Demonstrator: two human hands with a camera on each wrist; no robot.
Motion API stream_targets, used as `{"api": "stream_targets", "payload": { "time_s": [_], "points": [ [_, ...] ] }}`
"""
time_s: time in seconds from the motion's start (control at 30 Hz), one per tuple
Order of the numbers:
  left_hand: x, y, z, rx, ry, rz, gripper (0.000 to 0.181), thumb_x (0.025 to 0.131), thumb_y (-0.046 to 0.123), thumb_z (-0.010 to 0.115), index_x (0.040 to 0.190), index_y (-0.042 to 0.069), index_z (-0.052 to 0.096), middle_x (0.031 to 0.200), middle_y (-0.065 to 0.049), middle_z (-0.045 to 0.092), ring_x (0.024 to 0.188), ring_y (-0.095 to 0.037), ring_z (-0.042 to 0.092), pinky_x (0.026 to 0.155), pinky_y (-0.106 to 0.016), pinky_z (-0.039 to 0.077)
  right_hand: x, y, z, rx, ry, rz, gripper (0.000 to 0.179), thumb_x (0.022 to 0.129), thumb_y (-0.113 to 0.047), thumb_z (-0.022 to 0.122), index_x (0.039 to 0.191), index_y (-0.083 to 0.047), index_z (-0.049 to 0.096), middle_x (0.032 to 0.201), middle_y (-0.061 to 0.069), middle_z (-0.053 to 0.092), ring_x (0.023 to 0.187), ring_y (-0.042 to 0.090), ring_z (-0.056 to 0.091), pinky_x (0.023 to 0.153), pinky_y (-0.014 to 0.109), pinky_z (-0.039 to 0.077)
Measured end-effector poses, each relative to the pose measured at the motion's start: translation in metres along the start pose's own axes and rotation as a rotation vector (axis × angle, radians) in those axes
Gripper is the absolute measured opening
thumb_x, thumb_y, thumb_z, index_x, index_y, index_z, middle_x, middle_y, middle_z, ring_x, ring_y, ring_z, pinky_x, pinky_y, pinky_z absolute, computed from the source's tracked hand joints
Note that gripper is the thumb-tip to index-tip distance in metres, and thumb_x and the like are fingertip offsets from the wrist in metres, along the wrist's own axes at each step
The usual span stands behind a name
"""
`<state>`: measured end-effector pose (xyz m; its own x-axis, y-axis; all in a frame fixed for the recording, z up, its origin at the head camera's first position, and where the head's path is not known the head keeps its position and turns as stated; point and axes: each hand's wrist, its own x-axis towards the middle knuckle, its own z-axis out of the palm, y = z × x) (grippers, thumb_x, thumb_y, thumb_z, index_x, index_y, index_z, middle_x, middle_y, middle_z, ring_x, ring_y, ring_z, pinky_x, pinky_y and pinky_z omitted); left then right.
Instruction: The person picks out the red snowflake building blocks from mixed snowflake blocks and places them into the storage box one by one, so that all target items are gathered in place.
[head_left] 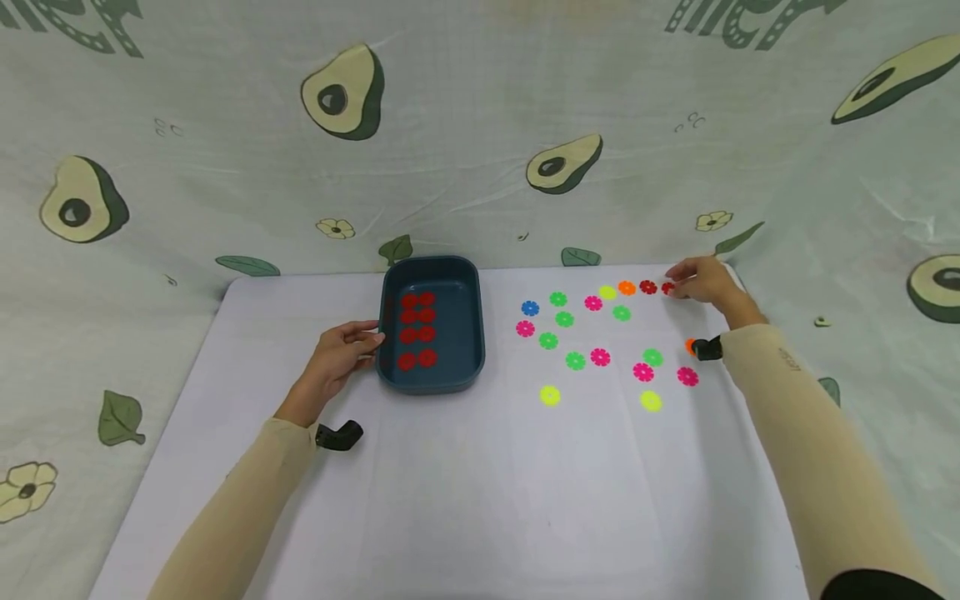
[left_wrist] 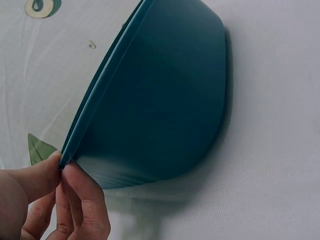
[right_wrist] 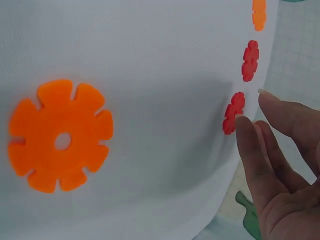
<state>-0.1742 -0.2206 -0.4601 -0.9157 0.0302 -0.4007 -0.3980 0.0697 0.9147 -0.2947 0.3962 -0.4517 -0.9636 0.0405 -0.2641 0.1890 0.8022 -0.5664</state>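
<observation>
With thumb and fingers, my left hand [head_left: 341, 358] pinches the left rim of a dark teal plastic tub [head_left: 457, 287], seen from its outer side [left_wrist: 160, 90] in the left wrist view. Inside the tub lie several red notched interlocking discs [head_left: 427, 316] in two columns. At the table's far right corner, my right hand [head_left: 701, 281] reaches over a red disc [right_wrist: 234, 114], one fingertip right at its edge. Its thumb and fingers are apart in the right wrist view. A second red disc [head_left: 648, 287] lies just to the left.
Right of the tub, green [head_left: 575, 361], pink [head_left: 600, 357], yellow [head_left: 550, 395], blue [head_left: 530, 308] and orange discs [head_left: 627, 287] are scattered on the white table [head_left: 465, 500]. Another orange disc [right_wrist: 61, 136] lies below the right wrist. A patterned cloth [head_left: 450, 125] hangs behind.
</observation>
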Motion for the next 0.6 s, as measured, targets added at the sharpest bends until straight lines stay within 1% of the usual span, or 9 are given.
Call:
{"api": "stream_targets", "payload": {
  "time_s": [0.23, 0.43, 0.6],
  "points": [
    [-0.001, 0.0, 0.0, 0.001, 0.003, -0.006, 0.055, 0.105, 0.008, 0.066, 0.154, -0.005, 0.046, 0.098, 0.007, 0.064, 0.078, -0.002, 0.062, 0.072, -0.018, 0.056, 0.004, 0.007, 0.007, 0.001, 0.044, 0.008, 0.038, 0.098, 0.004, 0.068, 0.134, 0.01, 0.059, 0.134, 0.034, 0.054, 0.117, 0.047, 0.051, 0.104, 0.059, 0.047],
    [0.0, -0.001, 0.0, -0.011, 0.006, -0.009, 0.054, 0.105, 0.008, 0.066, 0.154, -0.005, 0.047, 0.098, 0.006, 0.064, 0.079, -0.003, 0.061, 0.071, -0.018, 0.056, 0.007, 0.009, 0.013, 0.024, 0.05, 0.049, 0.04, 0.099, 0.002, 0.068, 0.136, 0.01, 0.057, 0.135, 0.034, 0.052, 0.119, 0.049, 0.05, 0.111, 0.061, 0.045],
    [0.001, -0.002, 0.0, -0.012, 0.005, -0.007, 0.054, 0.105, 0.007, 0.066, 0.154, -0.006, 0.046, 0.099, 0.006, 0.063, 0.079, -0.002, 0.062, 0.071, -0.017, 0.056, 0.01, 0.014, 0.017, 0.042, 0.062, 0.063, 0.04, 0.099, 0.002, 0.068, 0.137, 0.009, 0.057, 0.133, 0.033, 0.053, 0.119, 0.049, 0.051, 0.111, 0.061, 0.046]
  ]
}}
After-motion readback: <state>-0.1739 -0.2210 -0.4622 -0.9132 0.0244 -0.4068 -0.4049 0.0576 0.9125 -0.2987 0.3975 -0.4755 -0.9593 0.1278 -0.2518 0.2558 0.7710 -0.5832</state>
